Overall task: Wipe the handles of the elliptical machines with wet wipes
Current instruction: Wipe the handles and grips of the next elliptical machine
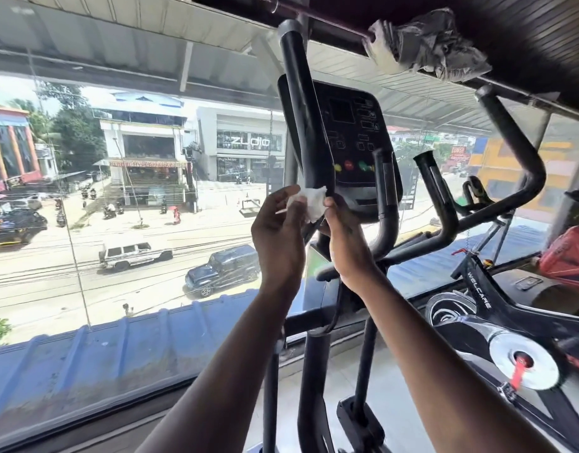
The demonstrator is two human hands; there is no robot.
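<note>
Open air left of left handle (301, 103), back to the window glass (118, 191). Right of it tight: console (356, 142) sits just behind, short grip (384, 191) beside that. Overhead beam (510, 89) with rag bundle (425, 44) caps the top. Right handle (510, 138) and bike (497, 322) crowd the right.

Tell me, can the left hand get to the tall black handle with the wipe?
Probably yes. The left hand and right hand hold the wet wipe right beside the tall black handle, and nothing stands between them.
</note>
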